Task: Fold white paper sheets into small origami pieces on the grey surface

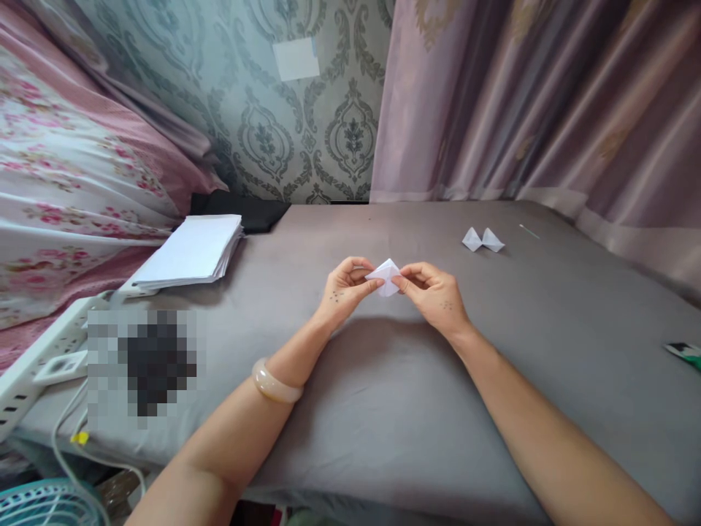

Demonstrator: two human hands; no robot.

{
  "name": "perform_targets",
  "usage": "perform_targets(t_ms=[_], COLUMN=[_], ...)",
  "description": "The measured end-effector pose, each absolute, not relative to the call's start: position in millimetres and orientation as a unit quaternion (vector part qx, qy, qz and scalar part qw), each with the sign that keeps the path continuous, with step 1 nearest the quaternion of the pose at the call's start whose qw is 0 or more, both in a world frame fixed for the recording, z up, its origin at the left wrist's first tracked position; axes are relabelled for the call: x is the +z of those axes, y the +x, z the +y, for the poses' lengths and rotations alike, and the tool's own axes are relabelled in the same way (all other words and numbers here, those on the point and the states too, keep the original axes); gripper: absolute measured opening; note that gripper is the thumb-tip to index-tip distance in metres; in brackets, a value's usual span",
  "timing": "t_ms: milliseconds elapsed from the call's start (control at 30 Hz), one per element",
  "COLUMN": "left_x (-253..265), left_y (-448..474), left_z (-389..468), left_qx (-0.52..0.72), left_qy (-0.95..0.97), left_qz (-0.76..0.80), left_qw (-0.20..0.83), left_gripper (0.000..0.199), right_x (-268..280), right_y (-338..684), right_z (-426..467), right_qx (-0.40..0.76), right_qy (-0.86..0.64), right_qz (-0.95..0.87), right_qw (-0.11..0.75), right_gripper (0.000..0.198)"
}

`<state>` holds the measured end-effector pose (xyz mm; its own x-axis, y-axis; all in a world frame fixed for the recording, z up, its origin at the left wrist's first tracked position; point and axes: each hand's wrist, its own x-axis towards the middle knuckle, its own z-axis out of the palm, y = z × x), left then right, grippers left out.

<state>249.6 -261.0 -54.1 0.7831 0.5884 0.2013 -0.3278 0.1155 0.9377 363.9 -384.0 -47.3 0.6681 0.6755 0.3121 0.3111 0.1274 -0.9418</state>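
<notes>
A small piece of folded white paper (388,280), roughly diamond-shaped with a peak at the top, is held up over the middle of the grey-covered surface. My left hand (349,286) pinches its left corner between thumb and fingers. On the opposite corner, my right hand (430,292) has the same kind of pinch. Farther back to the right stands another folded white paper piece (483,239) with two pointed halves, apart from both hands. The inner folds of the held paper are partly hidden by my fingers.
A stack of white paper (189,250) lies at the back left, before a black folded item (246,212). White power strips (41,351) and cables line the left edge. A thin stick (529,231) and a green packet (684,354) lie at right. A blurred patch (158,361) hides something.
</notes>
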Motion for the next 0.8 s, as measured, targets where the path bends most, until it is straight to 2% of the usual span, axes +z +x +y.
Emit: perform_targets(t_ms=[100, 367, 433, 533, 633, 800], left_x=[-53, -51, -53, -56, -56, -53], left_y=[249, 246, 246, 248, 250, 250], left_z=[-262, -259, -257, -255, -255, -259], left_qx=[0.305, 0.258, 0.248, 0.256, 0.270, 0.299], left_qy=[0.585, 0.614, 0.613, 0.572, 0.549, 0.566], left_qz=[0.119, 0.126, 0.130, 0.145, 0.170, 0.210], left_qw=[0.742, 0.735, 0.739, 0.765, 0.773, 0.739], left_gripper=[0.050, 0.032, 0.029, 0.027, 0.028, 0.030], right_x=[-48, -45, -46, -47, -49, -51], right_y=[363, 359, 357, 353, 349, 342], right_z=[-383, -385, -384, -382, -381, -382], right_qx=[0.139, 0.142, 0.157, 0.261, 0.382, 0.436], right_qy=[-0.641, -0.673, -0.667, -0.634, -0.600, -0.592], right_qz=[-0.377, -0.416, -0.409, -0.350, -0.297, -0.264], right_qw=[0.654, 0.595, 0.602, 0.639, 0.637, 0.624], right_gripper=[0.031, 0.031, 0.033, 0.037, 0.034, 0.031])
